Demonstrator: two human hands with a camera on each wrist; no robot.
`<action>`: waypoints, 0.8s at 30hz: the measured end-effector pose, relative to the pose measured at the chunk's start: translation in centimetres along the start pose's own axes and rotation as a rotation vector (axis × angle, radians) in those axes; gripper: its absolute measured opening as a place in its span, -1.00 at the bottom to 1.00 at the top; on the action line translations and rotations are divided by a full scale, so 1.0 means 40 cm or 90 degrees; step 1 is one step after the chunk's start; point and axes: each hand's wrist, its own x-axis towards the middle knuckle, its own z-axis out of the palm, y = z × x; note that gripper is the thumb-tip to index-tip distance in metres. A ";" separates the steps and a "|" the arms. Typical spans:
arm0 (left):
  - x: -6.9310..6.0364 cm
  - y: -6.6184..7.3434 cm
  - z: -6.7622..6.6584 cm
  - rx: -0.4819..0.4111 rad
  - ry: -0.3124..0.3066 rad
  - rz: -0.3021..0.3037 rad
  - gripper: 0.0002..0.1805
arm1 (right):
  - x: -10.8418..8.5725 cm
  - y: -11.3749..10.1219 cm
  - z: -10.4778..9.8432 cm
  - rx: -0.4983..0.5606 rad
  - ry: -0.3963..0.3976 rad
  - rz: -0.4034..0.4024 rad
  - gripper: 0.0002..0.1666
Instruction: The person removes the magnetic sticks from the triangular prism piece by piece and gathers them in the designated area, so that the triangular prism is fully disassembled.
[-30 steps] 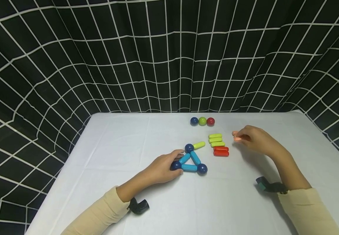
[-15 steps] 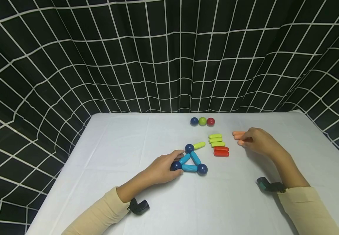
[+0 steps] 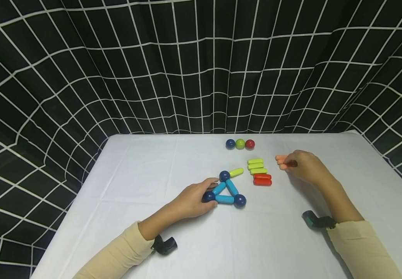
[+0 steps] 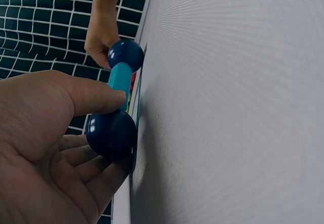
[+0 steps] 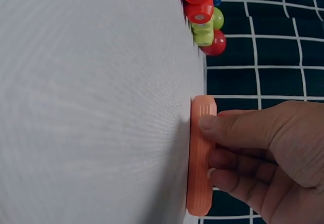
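Note:
My left hand (image 3: pixel 195 198) grips the left corner ball (image 4: pixel 112 133) of a triangle lying on the table, its thumb reaching onto a light blue magnetic rod (image 3: pixel 224 199). Dark blue balls (image 3: pixel 240 200) form the triangle's corners, and light blue rods form its sides. A yellow-green rod (image 3: pixel 236 173) sticks out from the far corner ball (image 3: pixel 224 176). Over at the right, my right hand (image 3: pixel 303 166) pinches an orange magnetic rod (image 5: pixel 201 158) at the near side of the orange group (image 3: pixel 281 158). Fingers partly cover those orange rods.
Yellow-green rods (image 3: pixel 255 166) and red rods (image 3: pixel 262 181) lie side by side between the hands. Behind them, a blue ball (image 3: pixel 230 144), a green ball (image 3: pixel 240 143) and a red ball (image 3: pixel 249 144) stand in a row. A dark grid curtain (image 3: pixel 201 77) surrounds the white table (image 3: pixel 152 162).
My right hand first drew toward me, leaving a gap between the orange rods. Since then it has shifted slightly back, bringing the nearest rod against the others. My left hand stays put.

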 end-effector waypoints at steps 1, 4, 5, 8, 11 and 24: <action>0.000 0.000 0.000 0.000 0.000 0.000 -0.26 | 0.001 -0.001 0.000 0.001 0.004 0.000 -0.66; 0.000 0.001 0.000 -0.001 -0.002 -0.003 -0.26 | 0.001 0.001 -0.001 0.004 0.011 -0.002 -0.66; 0.000 0.002 0.000 -0.001 -0.002 -0.003 -0.26 | 0.001 0.001 -0.001 0.004 0.012 -0.003 -0.66; -0.001 0.004 -0.001 0.000 -0.003 -0.005 -0.26 | -0.001 0.001 -0.002 0.007 0.015 -0.004 -0.66; -0.001 0.005 -0.001 0.001 -0.003 -0.007 -0.26 | -0.001 -0.004 0.000 0.000 0.016 -0.003 -0.70; 0.001 0.001 0.002 0.007 -0.002 -0.005 -0.26 | -0.009 -0.054 -0.002 -0.015 0.011 -0.050 -0.77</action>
